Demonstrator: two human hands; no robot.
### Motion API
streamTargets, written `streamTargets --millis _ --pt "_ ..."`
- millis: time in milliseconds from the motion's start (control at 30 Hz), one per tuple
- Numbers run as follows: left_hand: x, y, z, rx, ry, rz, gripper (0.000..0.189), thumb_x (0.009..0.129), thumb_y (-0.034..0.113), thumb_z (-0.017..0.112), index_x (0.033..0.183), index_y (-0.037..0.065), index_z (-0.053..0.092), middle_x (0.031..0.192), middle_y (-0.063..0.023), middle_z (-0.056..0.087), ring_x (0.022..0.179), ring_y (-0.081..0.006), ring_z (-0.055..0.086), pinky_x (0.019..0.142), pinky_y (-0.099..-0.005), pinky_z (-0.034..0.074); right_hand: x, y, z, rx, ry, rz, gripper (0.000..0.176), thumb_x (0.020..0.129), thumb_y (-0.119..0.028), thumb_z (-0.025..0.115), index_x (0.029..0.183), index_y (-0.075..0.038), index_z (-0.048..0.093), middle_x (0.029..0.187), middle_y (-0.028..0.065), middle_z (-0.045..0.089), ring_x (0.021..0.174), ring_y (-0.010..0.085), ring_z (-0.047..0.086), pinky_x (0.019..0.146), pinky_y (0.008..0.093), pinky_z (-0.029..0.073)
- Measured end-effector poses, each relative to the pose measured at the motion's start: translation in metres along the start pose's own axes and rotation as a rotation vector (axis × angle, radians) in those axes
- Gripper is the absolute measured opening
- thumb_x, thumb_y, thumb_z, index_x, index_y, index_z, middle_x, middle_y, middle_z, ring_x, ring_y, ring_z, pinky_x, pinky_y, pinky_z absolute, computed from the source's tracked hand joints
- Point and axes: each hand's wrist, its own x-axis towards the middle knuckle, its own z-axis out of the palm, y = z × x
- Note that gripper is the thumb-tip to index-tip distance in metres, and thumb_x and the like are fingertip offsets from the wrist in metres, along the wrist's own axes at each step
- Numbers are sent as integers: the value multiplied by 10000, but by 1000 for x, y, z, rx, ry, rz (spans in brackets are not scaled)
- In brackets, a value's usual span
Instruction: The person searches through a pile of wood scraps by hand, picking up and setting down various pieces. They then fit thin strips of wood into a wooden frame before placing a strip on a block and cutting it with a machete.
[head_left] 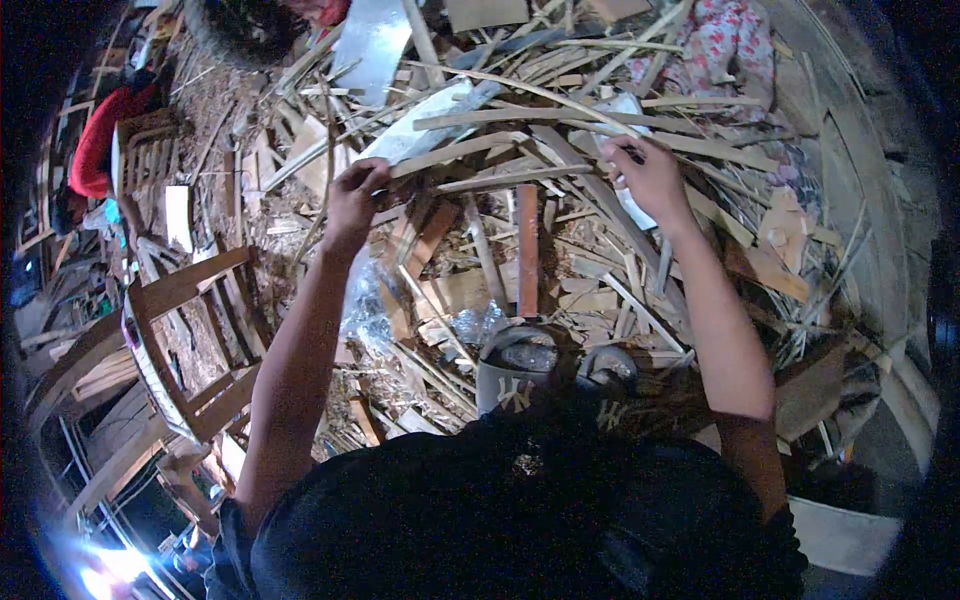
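Note:
My left hand (358, 195) is closed around the near end of a curved wooden strip (455, 153), which arcs away to the right over the scrap pile. My right hand (645, 180) hovers over the pile's right side, fingers loosely bent and apart, with no piece clearly in them. Just beyond its fingertips lie a long flat strip (540, 117) and a thinner bent strip (520, 80). Below the held piece rests another narrow wooden strip (515, 179). A pale, shiny flat sheet (425, 120) shows behind the left hand.
Wood offcuts cover the ground, including a reddish-brown board (528, 250). Clear crumpled plastic (368, 305) lies below my left hand. Wooden frame parts (160, 370) stand at left, beside a slatted crate (148, 150). A floral cloth (725, 50) sits at back right. My sandals (515, 375) are below.

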Motion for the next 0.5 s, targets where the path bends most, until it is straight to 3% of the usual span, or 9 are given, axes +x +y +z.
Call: streamTargets --millis 67,133,267,300,333,400,467,500 --pt "-5 3 1 25 52 39 165 952 173 678 1042 36 662 867 -13 640 743 -104 604 672 -261 515 -1 -1 -6 -38 -14 -53 209 964 -185 606 1057 -11 676 871 18 682 683 87 606 600 248 497" --pt "-6 1 -4 82 13 64 182 955 186 678 1044 28 658 862 -8 636 740 -97 603 675 -256 512 -4 -10 -15 -106 -3 29 220 955 -188 607 1063 -7 672 889 33 692 688 105 627 594 255 506" --pt "-8 1 5 272 -29 64 243 932 213 710 1025 -9 676 898 -43 677 773 -107 627 696 -260 514 -14 -9 -25 80 31 59 234 959 -213 624 1046 -2 674 907 45 700 691 106 639 578 256 512" --pt "-3 -2 0 500 -59 142 284 919 240 724 1018 -24 687 931 -61 701 781 -123 637 690 -272 510 -16 -5 -26 23 45 79 230 963 -217 622 1036 -7 680 899 46 701 696 105 640 583 256 513" --pt "-9 -2 10 539 3 198 293 924 265 712 1027 -9 696 920 -70 705 757 -129 632 676 -269 502 -18 -2 -30 -38 70 103 227 967 -221 621 1025 -12 687 891 46 702 701 103 641 587 256 514" --pt "5 -19 13 852 148 639 254 941 260 681 1040 28 708 865 -79 688 661 -132 591 607 -289 474 -34 1 -32 25 65 -22 195 961 -204 624 1008 -30 699 872 46 708 700 107 644 600 256 512" --pt "-15 7 51 1073 315 696 217 942 243 672 1011 41 710 824 -102 661 589 -149 542 558 -325 434 -45 24 -19 12 183 -266 170 943 -179 639 1000 -32 701 858 64 719 714 125 658 620 275 517" --pt "-23 20 69 1052 292 564 201 941 231 670 992 40 706 816 -109 649 570 -165 523 545 -341 418 -62 5 -23 -24 184 -211 161 928 -163 640 971 -18 697 863 97 717 738 184 672 665 318 521"
